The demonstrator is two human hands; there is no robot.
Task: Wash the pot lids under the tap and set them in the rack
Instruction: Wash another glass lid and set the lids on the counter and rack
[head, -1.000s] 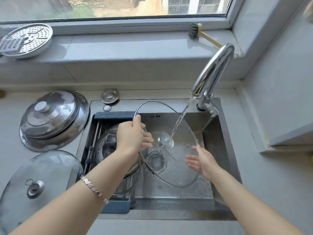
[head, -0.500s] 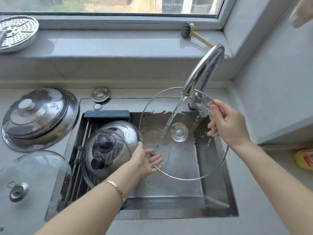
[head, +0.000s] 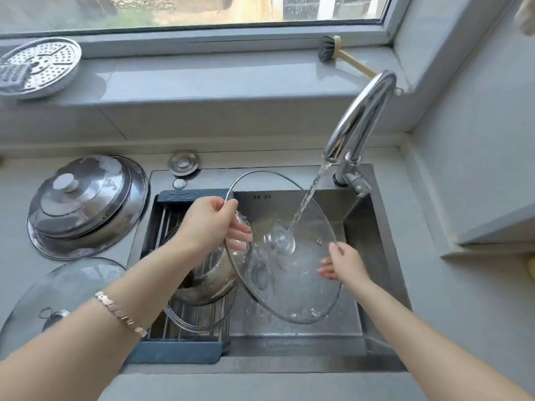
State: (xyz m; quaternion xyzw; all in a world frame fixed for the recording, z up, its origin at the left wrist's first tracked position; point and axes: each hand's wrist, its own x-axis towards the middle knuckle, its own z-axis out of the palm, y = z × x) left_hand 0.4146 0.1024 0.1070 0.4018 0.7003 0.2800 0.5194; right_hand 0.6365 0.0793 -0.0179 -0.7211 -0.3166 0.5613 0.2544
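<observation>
- Over the stainless sink (head: pixel 376 264) now: big round clear glass lid w/ steel rim (head: pixel 292 287), tilted, right in the stream.
- Left hand (head: pixel 210 222) grips the rim at top-left, fingers curled round the edge.
- Right hand (head: pixel 344 263) lies flat on the lid's right edge, fingers straight, not clamping.
- Water (head: pixel 309 195) from the curved chrome tap (head: pixel 359 120) hits the glass by the clear knob (head: pixel 285 241).
- Blue-framed wire rack (head: pixel 176 353) fills the sink's left half, holding a domed steel lid (head: pixel 208 287) & a second glass lid (head: pixel 197 322).
- Counter, left side: stacked steel lids (head: pixel 86 204) and a third glass lid (head: pixel 63 287).
</observation>
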